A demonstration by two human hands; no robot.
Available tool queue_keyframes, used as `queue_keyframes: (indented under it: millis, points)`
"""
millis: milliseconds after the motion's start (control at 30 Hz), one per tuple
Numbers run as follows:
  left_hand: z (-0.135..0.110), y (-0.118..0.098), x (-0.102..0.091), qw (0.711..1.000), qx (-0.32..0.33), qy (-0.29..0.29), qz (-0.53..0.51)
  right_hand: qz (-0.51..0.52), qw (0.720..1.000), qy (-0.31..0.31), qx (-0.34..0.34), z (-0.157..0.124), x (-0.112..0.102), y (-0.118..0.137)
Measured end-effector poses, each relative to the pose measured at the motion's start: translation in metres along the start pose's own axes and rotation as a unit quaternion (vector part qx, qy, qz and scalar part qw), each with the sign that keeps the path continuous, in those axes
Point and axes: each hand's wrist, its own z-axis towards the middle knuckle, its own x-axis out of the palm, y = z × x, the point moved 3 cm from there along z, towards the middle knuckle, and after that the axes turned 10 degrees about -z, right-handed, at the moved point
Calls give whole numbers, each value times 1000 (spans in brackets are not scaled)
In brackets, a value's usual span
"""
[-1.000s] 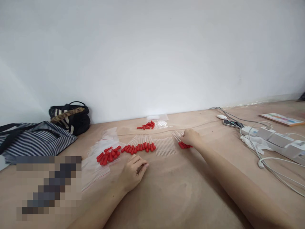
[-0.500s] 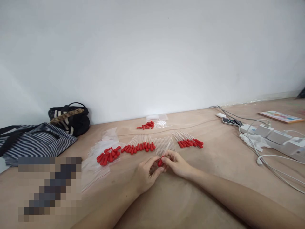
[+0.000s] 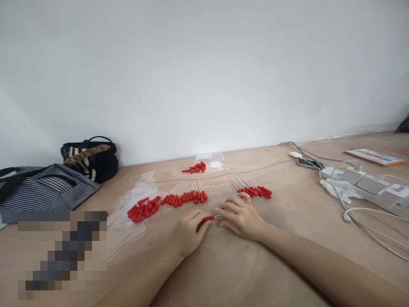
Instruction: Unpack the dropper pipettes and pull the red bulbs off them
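My left hand (image 3: 188,232) and my right hand (image 3: 241,217) meet low over the brown table (image 3: 243,273). Between them lies a clear glass dropper tube with a red rubber bulb (image 3: 209,218); the left fingers pinch the bulb end and the right fingers pinch the tube end. Just beyond is a row of bare clear tubes (image 3: 220,194). A row of finished droppers with red bulbs (image 3: 185,196) lies to the left of it, another row (image 3: 254,189) to the right. Loose red bulbs (image 3: 143,207) rest on a clear bag (image 3: 128,221).
A further small heap of red bulbs (image 3: 195,168) and a clear packet (image 3: 212,161) lie near the wall. Two striped bags (image 3: 47,183) (image 3: 91,157) sit at the left. A power strip with chargers and cables (image 3: 367,185), a phone (image 3: 308,163) and a booklet (image 3: 373,157) are at the right.
My right hand left the right-hand row, came back to the middle and met the left hand on one dropper. The dropper has since tipped from pointing away to lying sideways near the table.
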Motion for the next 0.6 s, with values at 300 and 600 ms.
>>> queue_keyframes:
  millis: [300,600]
  points:
    - [1,1,6,999,-1,29,17,-23,999,-7,-47,1,13,13]
    - [1,2,6,998,-30,44,-28,3,998,5,-59,4,10,14]
